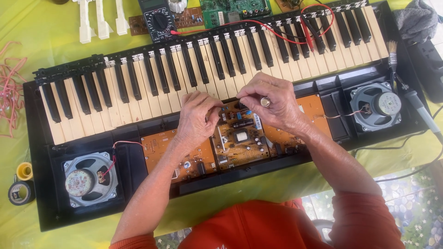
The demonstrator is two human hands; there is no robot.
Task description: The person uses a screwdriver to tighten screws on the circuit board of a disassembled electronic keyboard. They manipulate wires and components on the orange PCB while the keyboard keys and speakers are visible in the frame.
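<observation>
Your counter (32, 27) has a yellow-green cover. An opened keyboard (221, 115) spans it almost edge to edge. Far edge: a multimeter (158, 19), loose circuit boards (235, 10) and white key strips (99, 18). Left edge: pink cord (11, 87), tape rolls (20, 184). Far right corner: grey cloth (415, 20).

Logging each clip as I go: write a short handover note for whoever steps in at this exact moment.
Left hand and right hand: fingertips pinched together over the top edge of the middle circuit board; whatever they pinch is too small to tell.
Keyboard: cover off, boards and both speakers exposed.
Multimeter lies above the keys, its red lead trailing across them.
Done: opened up. Left: boards uncovered, casing not refitted.
</observation>
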